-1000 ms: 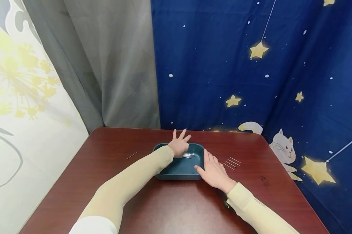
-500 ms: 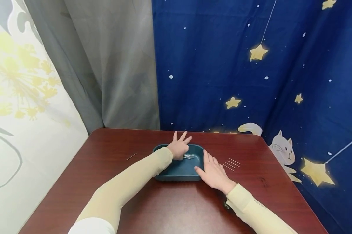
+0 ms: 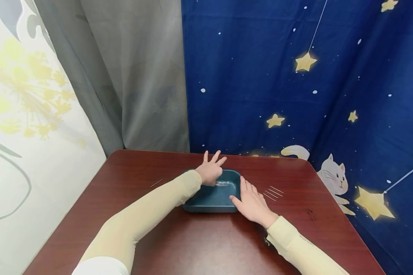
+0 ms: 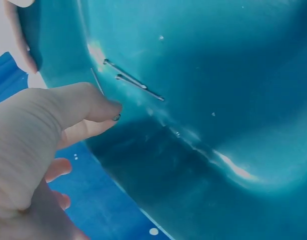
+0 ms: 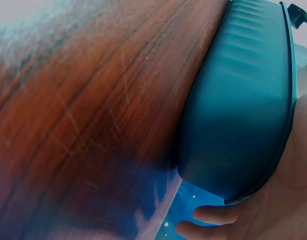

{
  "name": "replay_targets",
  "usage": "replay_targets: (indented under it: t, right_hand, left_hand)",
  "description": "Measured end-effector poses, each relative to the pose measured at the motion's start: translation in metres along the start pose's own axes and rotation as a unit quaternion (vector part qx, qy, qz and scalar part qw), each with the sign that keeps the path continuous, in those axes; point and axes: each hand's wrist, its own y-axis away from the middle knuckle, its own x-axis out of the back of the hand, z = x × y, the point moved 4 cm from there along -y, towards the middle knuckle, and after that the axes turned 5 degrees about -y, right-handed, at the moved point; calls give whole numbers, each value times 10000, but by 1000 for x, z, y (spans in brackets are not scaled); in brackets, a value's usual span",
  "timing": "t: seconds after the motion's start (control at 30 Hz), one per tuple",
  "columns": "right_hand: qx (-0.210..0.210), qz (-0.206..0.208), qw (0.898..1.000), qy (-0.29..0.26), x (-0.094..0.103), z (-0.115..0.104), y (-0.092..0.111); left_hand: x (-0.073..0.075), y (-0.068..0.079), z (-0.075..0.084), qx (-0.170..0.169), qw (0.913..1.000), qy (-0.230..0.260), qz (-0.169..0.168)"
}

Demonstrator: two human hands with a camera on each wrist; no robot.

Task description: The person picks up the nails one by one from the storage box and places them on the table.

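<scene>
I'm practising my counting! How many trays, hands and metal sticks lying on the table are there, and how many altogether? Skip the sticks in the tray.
Tray: 1
Left hand and right hand: 2
Metal sticks on the table: 5 (1 left of the tray, 4 right)
Total: 8

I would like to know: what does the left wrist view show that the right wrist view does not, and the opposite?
Only the left wrist view: the inside of the tray, with thin metal pins lying in it and a small metal end at the fingertips of the left hand.

Only the right wrist view: the reddish-brown table and the tray's outer wall, beside the right hand.

Both: part of the tray and some blue curtain with white spots.
</scene>
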Motion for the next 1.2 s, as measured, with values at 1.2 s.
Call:
replay_targets:
  t: [1.2]
  right_hand:
    - [83, 89, 9999, -61, 1, -2, 0]
  left_hand:
    - [23, 102, -64, 1022, 9826, 991, 1194]
